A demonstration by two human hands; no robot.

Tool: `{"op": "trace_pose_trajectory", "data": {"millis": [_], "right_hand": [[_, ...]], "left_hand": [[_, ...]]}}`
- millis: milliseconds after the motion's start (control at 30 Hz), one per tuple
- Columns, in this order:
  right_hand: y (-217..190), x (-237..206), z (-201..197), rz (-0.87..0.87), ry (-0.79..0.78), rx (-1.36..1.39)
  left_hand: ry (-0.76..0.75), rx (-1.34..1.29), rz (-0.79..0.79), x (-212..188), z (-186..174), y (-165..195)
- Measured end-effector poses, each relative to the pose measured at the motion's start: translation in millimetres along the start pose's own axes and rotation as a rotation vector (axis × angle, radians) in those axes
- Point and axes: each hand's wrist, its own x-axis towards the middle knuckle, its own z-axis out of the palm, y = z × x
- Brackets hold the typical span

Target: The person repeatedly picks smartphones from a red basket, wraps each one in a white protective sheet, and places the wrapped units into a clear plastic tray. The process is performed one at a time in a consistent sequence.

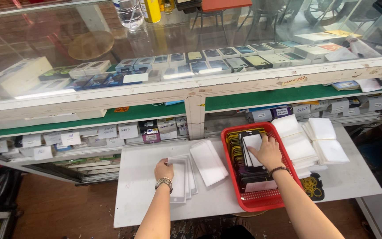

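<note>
On the white table, the left hand lies curled and pressing on a fanned stack of clear sleeves, steadying it, while at three o'clock the right hand, fingers spread, rests on screen panels filed upright in the red basket.

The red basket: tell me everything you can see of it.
The red basket is a shallow rectangular tray, plastic by its look, with a perforated floor and low walls. It lies flat on the white table, long side running away from the camera, between flat white stacks and piles of white pouches. Upright dark, phone-shaped items fill most of it; the near end is bare. The right hand rests on those contents. The left hand is outside it.
</note>
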Motion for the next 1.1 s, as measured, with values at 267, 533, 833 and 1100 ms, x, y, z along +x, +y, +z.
{"op": "trace_pose_trajectory", "data": {"millis": [267,533,833,1100], "right_hand": [[3,17,5,0.117,-0.204,-0.059],[25,53,7,0.018,-0.188,0.227],[-28,58,-22,0.040,-0.459,0.917],[-80,24,-9,-0.147,-0.488,1.154]], "left_hand": [[-0.389,-0.004,0.041,-10,36,63],[-0.405,-0.093,-0.226,-20,53,83],[-0.566,-0.720,-0.346,-5,51,80],[-0.624,-1.138,-0.219,3,3,104]]}}
